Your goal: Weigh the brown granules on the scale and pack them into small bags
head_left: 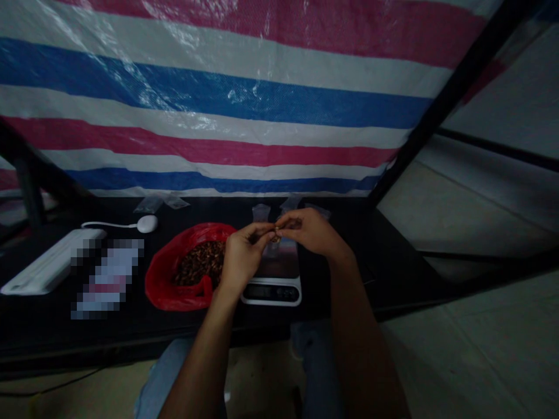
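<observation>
Both my hands meet above a digital scale (277, 267) with a metal plate and a white front panel. The fingertips of my left hand (244, 250) and my right hand (310, 230) pinch the top of what looks like a small clear plastic bag (275, 240) with a little brown content. My fingers partly cover it. Just left of the scale, beside my left wrist, lies an open red plastic bag (163, 279) filled with small brown seed-like pieces (203, 262); my left hand hides its right edge.
Small clear bags lie behind the scale (261, 212) and at the back left (151, 203). On the left are a white long object (48, 265), a round white piece with a cable (147, 223) and a blurred packet (111, 273). A striped sheet (244, 110) hangs behind the black table (349, 221).
</observation>
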Demonstrator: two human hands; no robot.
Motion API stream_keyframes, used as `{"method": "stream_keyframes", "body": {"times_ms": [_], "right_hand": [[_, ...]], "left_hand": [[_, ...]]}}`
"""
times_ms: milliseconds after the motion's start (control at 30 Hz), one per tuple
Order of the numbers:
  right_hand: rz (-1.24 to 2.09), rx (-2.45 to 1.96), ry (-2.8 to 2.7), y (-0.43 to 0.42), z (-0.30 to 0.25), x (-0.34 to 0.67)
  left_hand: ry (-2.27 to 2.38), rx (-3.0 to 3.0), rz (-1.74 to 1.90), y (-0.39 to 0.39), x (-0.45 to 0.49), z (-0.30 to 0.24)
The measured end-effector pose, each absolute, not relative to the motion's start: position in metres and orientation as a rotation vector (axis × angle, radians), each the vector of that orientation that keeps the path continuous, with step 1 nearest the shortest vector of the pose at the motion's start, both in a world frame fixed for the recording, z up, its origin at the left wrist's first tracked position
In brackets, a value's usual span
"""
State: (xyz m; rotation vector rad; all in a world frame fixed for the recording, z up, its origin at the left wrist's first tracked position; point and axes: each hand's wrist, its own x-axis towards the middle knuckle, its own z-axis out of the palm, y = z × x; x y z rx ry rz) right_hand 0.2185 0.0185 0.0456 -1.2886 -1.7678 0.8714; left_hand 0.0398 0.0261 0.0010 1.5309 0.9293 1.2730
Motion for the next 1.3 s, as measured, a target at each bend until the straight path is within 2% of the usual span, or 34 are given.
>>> {"method": "stream_keyframes", "body": {"times_ms": [300, 1300], "right_hand": [[0.755, -1.341, -1.854, 0.024, 0.037, 0.219], [0.662, -1.414, -1.915, 0.026, 0.035, 0.219]], "left_hand": [[1.016, 1.839, 1.271, 0.029, 0.04, -0.006], [0.912, 1.72, 1.233, 0.027, 0.039, -0.011]]}}
